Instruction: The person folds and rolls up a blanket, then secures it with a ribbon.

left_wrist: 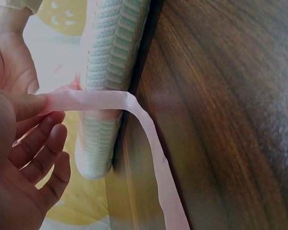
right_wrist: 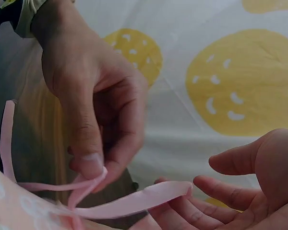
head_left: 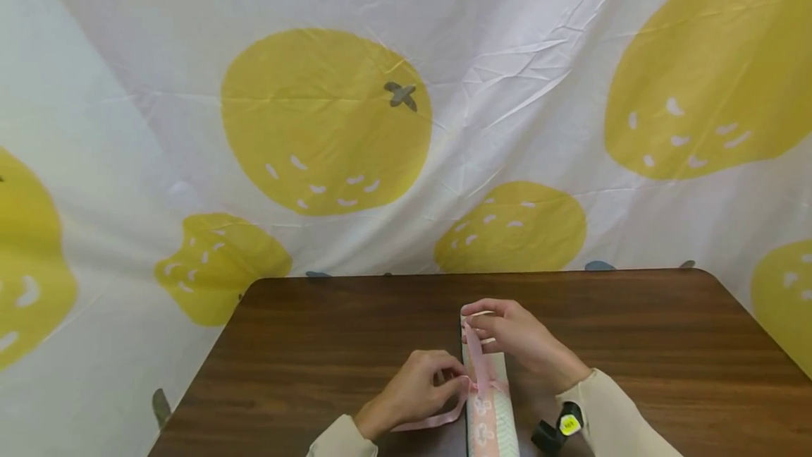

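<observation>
A long roll of green-and-white ribbed cloth [head_left: 506, 407] stretches away from me on the table, a pink patterned band [head_left: 485, 436] along it. A pink ribbon [left_wrist: 165, 184] crosses the roll, and one tail trails onto the table at the left. Beside the roll, my left hand [head_left: 421, 386] pinches the ribbon between thumb and forefinger close to the crossing. My right hand [head_left: 517, 337] is over the roll's far part. Its fingers hold the other ribbon tail [right_wrist: 139, 199] raised, while the thumb stands apart from it in the right wrist view.
The dark wooden table [head_left: 304, 344] has rounded far corners. Behind it hangs a white cloth [head_left: 495, 90] printed with yellow fruit. A black strap with a yellow tag [head_left: 569, 424] is on the right wrist.
</observation>
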`<state>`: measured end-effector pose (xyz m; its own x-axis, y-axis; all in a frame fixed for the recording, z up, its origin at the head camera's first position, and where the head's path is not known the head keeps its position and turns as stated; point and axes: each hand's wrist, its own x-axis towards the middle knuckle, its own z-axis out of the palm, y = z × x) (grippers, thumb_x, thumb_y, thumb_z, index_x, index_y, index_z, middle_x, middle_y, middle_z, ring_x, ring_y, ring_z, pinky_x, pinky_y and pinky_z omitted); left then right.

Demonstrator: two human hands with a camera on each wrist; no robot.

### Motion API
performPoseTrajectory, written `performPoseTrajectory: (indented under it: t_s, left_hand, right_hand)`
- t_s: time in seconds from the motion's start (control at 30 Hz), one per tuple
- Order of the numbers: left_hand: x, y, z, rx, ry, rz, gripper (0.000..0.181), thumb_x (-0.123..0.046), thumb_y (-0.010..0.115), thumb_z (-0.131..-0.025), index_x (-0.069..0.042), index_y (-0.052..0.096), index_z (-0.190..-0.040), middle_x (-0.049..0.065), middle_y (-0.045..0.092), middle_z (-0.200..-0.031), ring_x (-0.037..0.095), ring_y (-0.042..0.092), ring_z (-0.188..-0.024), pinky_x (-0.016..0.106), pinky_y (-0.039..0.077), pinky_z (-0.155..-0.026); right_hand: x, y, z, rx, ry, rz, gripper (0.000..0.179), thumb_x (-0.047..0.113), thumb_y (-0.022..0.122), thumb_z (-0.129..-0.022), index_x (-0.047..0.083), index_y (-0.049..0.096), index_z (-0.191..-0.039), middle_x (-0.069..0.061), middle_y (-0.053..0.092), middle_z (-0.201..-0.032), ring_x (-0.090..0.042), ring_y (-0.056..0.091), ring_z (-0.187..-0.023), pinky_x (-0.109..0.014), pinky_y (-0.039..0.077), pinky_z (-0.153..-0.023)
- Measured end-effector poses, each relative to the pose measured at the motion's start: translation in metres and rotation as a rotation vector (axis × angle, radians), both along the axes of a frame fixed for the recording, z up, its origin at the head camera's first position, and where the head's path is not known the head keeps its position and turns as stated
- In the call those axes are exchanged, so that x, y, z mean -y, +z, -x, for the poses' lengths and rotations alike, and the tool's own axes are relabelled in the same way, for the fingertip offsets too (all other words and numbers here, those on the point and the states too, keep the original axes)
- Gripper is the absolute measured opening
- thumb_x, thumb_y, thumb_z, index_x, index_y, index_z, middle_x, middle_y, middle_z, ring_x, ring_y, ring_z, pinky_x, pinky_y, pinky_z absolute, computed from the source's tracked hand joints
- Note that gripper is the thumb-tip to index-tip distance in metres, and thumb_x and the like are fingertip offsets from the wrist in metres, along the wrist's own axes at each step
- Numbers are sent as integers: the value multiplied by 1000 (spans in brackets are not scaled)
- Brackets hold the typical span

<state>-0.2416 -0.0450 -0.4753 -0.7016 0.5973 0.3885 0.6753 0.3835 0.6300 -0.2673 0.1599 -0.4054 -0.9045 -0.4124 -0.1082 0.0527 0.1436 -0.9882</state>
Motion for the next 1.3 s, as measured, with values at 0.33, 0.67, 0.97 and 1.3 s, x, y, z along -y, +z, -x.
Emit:
performPoseTrajectory:
  t_s: [0.33, 0.67, 0.97, 1.3]
  left_hand:
    - [0, -1, 1, -22, 10, 29, 7, -4, 68, -89, -8, 74, -90, -1, 69, -79, -6, 55, -70, 11, 48, -63]
    - [-3, 0, 2, -26, 28, 7, 4, -6, 70, -89, -8, 74, -87, -1, 68, -79, -7, 54, -71, 12, 49, -64]
    - [-4, -1, 4, -29, 49, 2, 5, -7, 70, -89, -8, 73, -85, -3, 66, -77, -5, 55, -70, 10, 46, -62]
    - [-6, 4, 4, -38, 53, 3, 5, -8, 70, -89, -9, 73, -86, -3, 67, -77, -7, 53, -69, 12, 47, -62]
  right_hand:
    - [24, -20, 10, 54, -10, 45, 35, 11, 52, -100, -13, 53, -126, -21, 65, -115, -27, 66, -102, -44, 55, -90]
    - [5, -22, -7, -221, 80, -136, 23, 5, 56, -97, -15, 63, -107, -23, 68, -101, -31, 71, -88, -37, 59, -78]
    - [-12, -23, -27, -423, 78, -324, 9, 7, 66, -90, 1, 70, -94, -3, 68, -81, -7, 58, -69, -22, 48, -60]
    - [-6, -40, -40, -493, 28, -401, 7, 9, 74, -81, 6, 70, -87, 4, 65, -73, -1, 55, -62, -21, 47, -55]
